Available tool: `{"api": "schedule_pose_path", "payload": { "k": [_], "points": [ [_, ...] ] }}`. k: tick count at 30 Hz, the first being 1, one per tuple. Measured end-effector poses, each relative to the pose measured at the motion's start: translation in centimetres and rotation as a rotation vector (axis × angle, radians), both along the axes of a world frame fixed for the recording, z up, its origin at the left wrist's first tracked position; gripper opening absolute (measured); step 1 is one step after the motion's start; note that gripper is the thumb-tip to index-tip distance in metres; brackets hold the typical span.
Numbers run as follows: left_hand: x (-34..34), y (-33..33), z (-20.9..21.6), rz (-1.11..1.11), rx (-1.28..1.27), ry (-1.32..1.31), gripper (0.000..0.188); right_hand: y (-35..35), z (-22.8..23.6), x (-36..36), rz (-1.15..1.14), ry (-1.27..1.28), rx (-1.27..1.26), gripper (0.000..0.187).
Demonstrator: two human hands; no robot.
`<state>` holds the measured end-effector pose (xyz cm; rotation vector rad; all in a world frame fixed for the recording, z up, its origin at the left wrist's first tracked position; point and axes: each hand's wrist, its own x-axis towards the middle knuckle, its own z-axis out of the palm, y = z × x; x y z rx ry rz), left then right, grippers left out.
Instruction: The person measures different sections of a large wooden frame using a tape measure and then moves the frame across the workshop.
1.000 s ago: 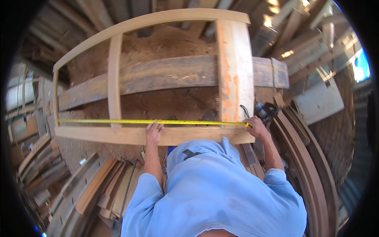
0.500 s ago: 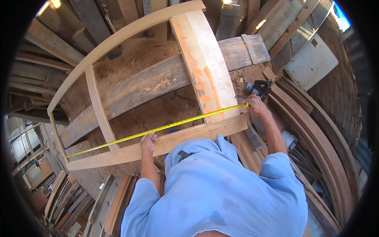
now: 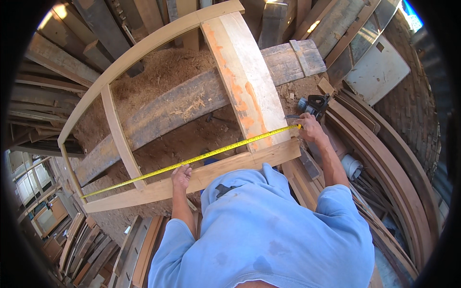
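Observation:
A yellow tape measure point(image 3: 225, 150) stretches across a pale wooden frame point(image 3: 139, 196), from its left end past the wide board point(image 3: 254, 81) on the right. My right hand point(image 3: 311, 128) is closed round the tape's right end, just beyond the frame's near rail; the tape's case is mostly hidden by the fingers. My left hand point(image 3: 181, 176) rests on the near rail under the middle of the tape, fingers loosely apart, with the fingertips at the blade's lower edge. Orange patches mark the wide board. A thin dark piece shows beside my right fingers; I cannot tell what it is.
Under the frame lies a weathered plank point(image 3: 182, 103) strewn with shavings. A black and grey power tool point(image 3: 317, 104) sits just beyond my right hand. Curved boards point(image 3: 384, 168) are stacked at the right, more timber point(image 3: 89, 254) at the lower left. A white panel point(image 3: 377, 72) leans at the back right.
Both hands and the tape keep nearly the same place on the frame. The view has shifted slightly.

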<state>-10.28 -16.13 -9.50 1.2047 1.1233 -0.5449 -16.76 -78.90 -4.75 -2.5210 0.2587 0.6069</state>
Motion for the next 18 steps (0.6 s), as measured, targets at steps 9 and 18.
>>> {"api": "schedule_pose_path", "payload": {
  "k": [9, 18],
  "points": [
    [0.3, -0.1, 0.2, -0.026, -0.027, -0.012, 0.023, 0.0, -0.3, 0.1, 0.017, -0.001, -0.028, 0.04],
    [1.3, 4.5, 0.4, 0.546, -0.129, -0.464, 0.014, 7.0, 1.8, 2.1, 0.43, 0.424, 0.492, 0.046]
  ]
}}
